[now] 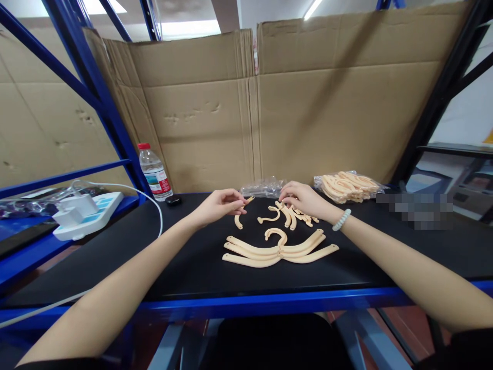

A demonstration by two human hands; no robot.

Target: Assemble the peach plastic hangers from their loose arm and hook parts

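My left hand (221, 204) is pinched on a small cream plastic piece (249, 200) just above the black shelf top (154, 252). My right hand (302, 198) rests with curled fingers on a small heap of short curved cream pieces (295, 216), touching them. In front of both hands lie several long curved cream strips (279, 249) side by side. A hook-shaped piece (276, 234) and a short curved piece (239, 221) lie between the strips and my hands. A bead bracelet (341, 219) is on my right wrist.
A clear bag of more cream parts (348, 186) lies at the back right, an empty clear bag (264, 188) behind my hands. A water bottle (154, 172), a small black object (173, 201), a white power strip (85, 213) with cable sit left. Cardboard (269, 108) walls the back.
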